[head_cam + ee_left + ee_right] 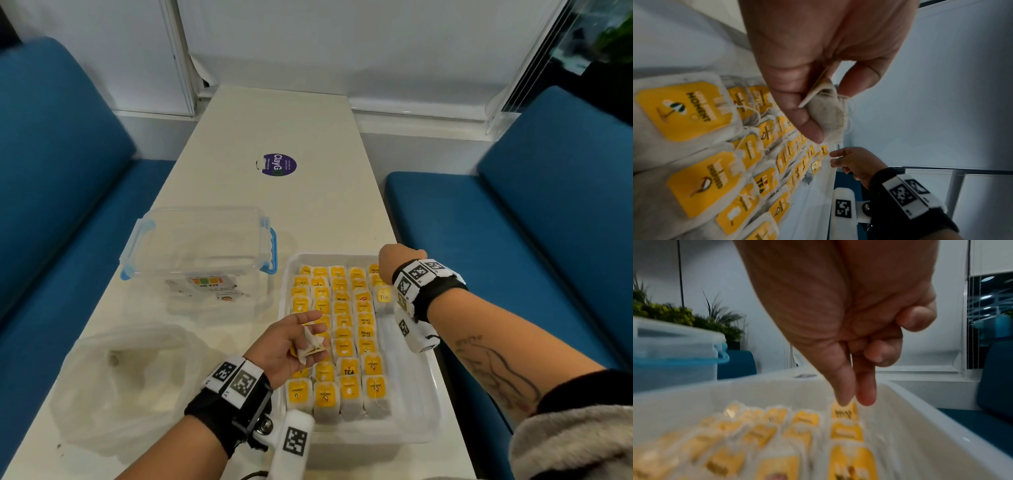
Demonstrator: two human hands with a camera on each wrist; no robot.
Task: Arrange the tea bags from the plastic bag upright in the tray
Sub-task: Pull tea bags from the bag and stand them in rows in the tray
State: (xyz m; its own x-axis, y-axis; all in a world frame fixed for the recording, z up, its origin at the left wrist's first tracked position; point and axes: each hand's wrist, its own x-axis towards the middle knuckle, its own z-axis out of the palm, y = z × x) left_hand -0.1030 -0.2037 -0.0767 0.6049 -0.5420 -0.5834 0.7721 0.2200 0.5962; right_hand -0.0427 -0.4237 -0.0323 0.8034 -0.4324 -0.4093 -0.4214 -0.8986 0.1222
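While the shallow white plastic tray (424, 404) lay on the long white table (284, 116) with its long axis running away from the person, the yellow-tagged paper tea bags (342, 329) inside it leaned in overlapping rows, tags facing up and toward the near end, in about five columns running along that axis; the exact count could not be read because the hands covered part of them. The left hand (291, 342) hovered over the tray's near-left part, its thumb and fingers pinching one crumpled beige tea bag (826, 112) with its tag edge tucked against the thumb. The right hand (394, 262) reached to the far-right corner of the tray, two fingers (844, 386) stretched downward with their tips at the top tag of the rightmost column and the other fingers curled into the palm, holding nothing. One crinkled clear plastic bag (130, 377) sagged open on the table left of the tray. One clear lidded storage box with blue clips (198, 246) stood beyond that bag, just beside the tray's far-left corner.
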